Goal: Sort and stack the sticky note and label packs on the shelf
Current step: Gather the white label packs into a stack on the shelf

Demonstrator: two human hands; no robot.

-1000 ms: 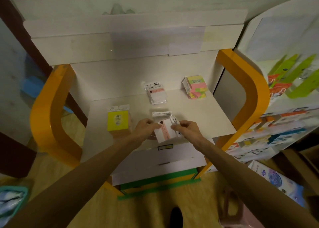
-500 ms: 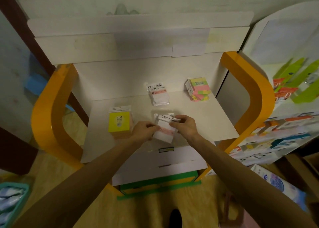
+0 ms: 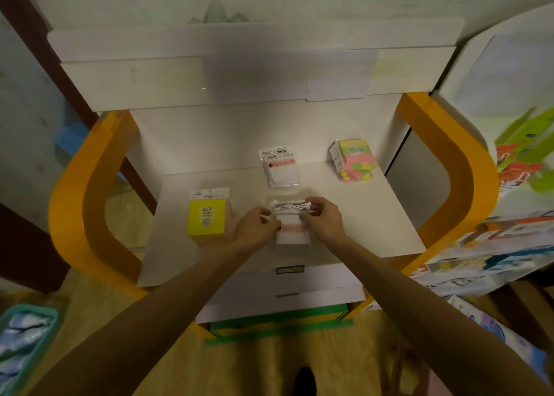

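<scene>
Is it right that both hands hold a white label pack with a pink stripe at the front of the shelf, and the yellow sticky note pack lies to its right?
Not quite. In the head view the yellow sticky note pack lies to the left of the white label pack with a pink stripe, not its right. The left hand and right hand do hold it at the front of the white shelf.

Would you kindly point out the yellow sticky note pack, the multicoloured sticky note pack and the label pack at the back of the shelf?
yellow sticky note pack (image 3: 206, 221), head view, yellow front face.
multicoloured sticky note pack (image 3: 356, 161), head view, pink top.
back label pack (image 3: 282, 170), head view, white middle.
</scene>
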